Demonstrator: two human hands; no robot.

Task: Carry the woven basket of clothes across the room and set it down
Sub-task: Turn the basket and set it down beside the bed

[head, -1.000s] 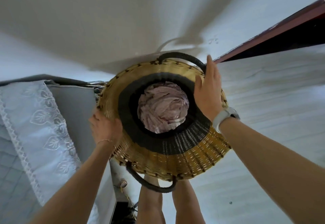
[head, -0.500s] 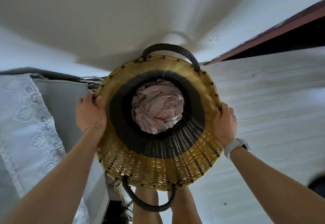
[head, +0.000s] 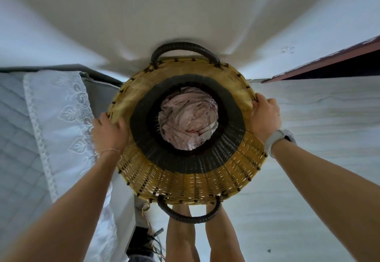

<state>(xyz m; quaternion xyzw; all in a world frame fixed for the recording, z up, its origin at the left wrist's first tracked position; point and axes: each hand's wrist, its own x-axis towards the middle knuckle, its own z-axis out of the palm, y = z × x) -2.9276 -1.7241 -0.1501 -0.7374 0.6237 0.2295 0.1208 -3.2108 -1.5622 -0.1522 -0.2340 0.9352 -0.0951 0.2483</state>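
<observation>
Left hand [head: 109,132] and right hand [head: 265,115] grip opposite rims of woven basket [head: 185,177]; pink clothes [head: 188,117] inside.

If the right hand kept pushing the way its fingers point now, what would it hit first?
The right hand already grips the woven basket rim, fingers pointing inward; it would likely press straight into the basket's wall, though depth is unclear.

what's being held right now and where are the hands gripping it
The woven basket, with pinkish clothes inside. Left hand and right hand clasp opposite sides of its rim, fingers curled over the edge; both dark handles are free.
</observation>
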